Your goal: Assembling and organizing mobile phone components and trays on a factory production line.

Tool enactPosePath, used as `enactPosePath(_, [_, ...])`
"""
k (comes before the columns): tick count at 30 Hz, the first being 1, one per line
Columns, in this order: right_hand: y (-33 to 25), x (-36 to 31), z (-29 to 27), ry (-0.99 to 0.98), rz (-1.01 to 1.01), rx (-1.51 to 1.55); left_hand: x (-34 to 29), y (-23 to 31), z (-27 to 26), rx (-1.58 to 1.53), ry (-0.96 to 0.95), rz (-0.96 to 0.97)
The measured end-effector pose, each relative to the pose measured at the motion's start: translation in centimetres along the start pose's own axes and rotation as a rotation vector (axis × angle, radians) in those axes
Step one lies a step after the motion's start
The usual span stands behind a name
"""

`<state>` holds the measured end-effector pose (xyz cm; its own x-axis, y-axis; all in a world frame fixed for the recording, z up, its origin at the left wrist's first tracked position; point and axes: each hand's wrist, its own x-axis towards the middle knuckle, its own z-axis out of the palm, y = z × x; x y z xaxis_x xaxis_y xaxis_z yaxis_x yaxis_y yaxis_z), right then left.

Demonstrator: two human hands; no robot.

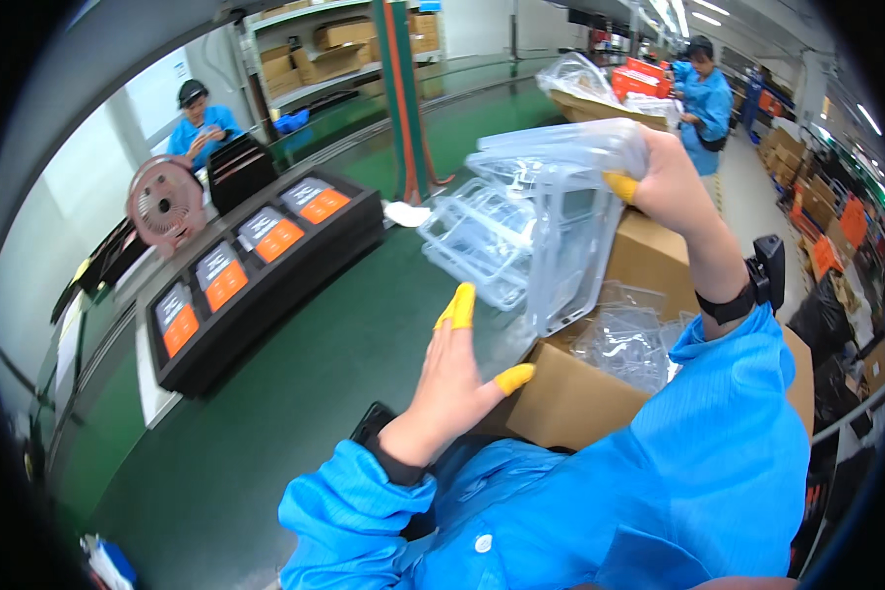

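Observation:
My right hand (667, 187) is raised at the right, its fingers closed over the top edge of a bunch of clear plastic trays (568, 236). These trays hang tilted above the green work surface and the edge of an open carton (580, 405). Yellow finger covers show on both hands. My left hand (444, 388) is held open below the trays, fingers stretched up and thumb apart, touching nothing. More clear plastic pieces (619, 346) lie inside the carton. Part of the right fingers is hidden behind the plastic.
A long black tray (290, 300) on the green bench (265, 462) holds several black-and-orange packs (226, 283). Behind it stands a pink fan (165, 205). A green post (400, 98) rises beyond. Two people in blue work at the far left and far right.

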<state>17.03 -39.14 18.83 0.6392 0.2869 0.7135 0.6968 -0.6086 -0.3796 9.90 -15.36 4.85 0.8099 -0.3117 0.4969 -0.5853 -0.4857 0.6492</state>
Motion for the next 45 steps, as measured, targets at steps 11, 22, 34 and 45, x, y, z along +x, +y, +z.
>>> enactPosePath(11, [-5.3,5.6,13.6,-0.561,-0.069,0.249,-3.7,-6.4,-4.6,-0.2,0.428,-0.336])
enactPosePath(22, [-4.1,8.1,18.6,-1.095,-0.18,0.179,-5.7,-8.7,-5.1,0.134,0.353,-0.438])
enactPosePath(34, [-4.3,6.7,19.7,-0.89,-0.138,0.0,-5.4,-7.7,-5.9,0.175,0.479,-0.497])
enactPosePath(45, [-0.9,8.1,19.1,-0.973,0.127,0.137,-6.0,-9.8,-6.8,0.096,0.69,-0.57])
